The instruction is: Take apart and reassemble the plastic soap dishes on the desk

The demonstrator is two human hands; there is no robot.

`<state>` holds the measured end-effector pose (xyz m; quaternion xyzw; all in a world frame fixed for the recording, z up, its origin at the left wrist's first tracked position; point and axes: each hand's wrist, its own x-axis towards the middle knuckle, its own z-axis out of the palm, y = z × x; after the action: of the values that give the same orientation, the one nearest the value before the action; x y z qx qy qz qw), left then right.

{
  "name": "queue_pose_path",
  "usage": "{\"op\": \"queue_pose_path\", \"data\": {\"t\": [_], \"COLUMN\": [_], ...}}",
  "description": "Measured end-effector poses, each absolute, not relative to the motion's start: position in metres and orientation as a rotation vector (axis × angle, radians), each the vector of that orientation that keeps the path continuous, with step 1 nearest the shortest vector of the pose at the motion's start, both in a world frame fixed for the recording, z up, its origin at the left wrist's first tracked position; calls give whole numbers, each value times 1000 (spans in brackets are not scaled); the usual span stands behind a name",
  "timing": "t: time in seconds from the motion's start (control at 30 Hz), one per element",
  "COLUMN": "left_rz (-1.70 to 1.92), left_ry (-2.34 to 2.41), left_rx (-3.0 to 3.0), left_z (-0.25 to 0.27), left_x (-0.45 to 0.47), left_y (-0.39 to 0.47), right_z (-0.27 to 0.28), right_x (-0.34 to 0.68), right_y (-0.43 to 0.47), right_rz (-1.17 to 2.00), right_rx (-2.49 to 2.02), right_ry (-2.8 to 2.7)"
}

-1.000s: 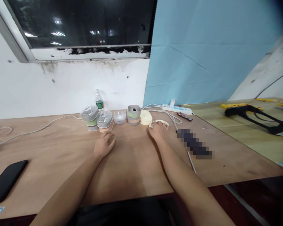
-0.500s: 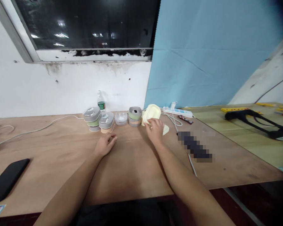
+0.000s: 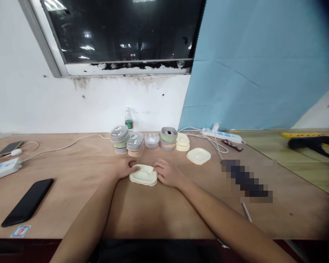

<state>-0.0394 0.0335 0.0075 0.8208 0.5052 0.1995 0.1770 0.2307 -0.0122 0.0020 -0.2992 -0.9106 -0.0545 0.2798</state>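
Note:
A cream plastic lid (image 3: 143, 175) is in front of me, low over the table or on it. My left hand (image 3: 124, 168) grips its left edge, thumb on top. At the right edge my right hand (image 3: 167, 173) has its fingers closed on the rim. Another cream lid (image 3: 199, 156) lies flat to the right, and a small stack of cream lids (image 3: 182, 141) stands behind it. Grey-lidded boxes (image 3: 119, 134) with a green layer are stacked at the back, beside a grey and peach box (image 3: 135, 142). A clear container (image 3: 152, 140) and stacked coloured frames (image 3: 168, 138) stand to their right.
A water bottle (image 3: 128, 118) stands by the wall. On the left lie a black phone (image 3: 27, 202) and a white power strip (image 3: 4, 170). A second power strip (image 3: 222, 135), a wrapper (image 3: 233, 145), cables and a pixelated dark object (image 3: 246, 180) are on the right.
My right hand has brought a cream lid from the back right to the middle front. My left hand has closed on its left side. The view has turned a little left.

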Motion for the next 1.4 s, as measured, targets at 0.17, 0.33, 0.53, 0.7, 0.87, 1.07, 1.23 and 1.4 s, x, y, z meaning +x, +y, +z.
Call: {"op": "queue_pose_path", "data": {"t": [0.17, 0.33, 0.53, 0.7, 0.87, 1.07, 1.23, 1.4], "left_rz": [525, 527, 480, 464, 491, 960, 1131, 1081], "left_ry": [1400, 1480, 1493, 1479, 1493, 1405, 1244, 1214], "left_rx": [2427, 2409, 2394, 2392, 2395, 2332, 2337, 2352], "left_z": [2, -3, 0, 8, 8, 19, 31, 31], "left_x": [-31, -28, -27, -25, -23, -20, -19, -17], "left_y": [35, 38, 34, 29, 27, 17, 5, 7], "right_z": [24, 47, 50, 48, 29, 7, 3, 4], "right_x": [258, 282, 287, 276, 256, 237, 223, 221], "right_y": [27, 71, 93, 75, 30, -8, -10, -14], "right_rz": [-239, -269, -143, -117, -2, 488, 873, 636], "right_rx": [-1334, -1480, -1505, -1420, -1282, -1007, -998, -1198], "right_ry": [-1920, -1801, -1903, -1666, -1518, -1498, -1491, -1700]}}
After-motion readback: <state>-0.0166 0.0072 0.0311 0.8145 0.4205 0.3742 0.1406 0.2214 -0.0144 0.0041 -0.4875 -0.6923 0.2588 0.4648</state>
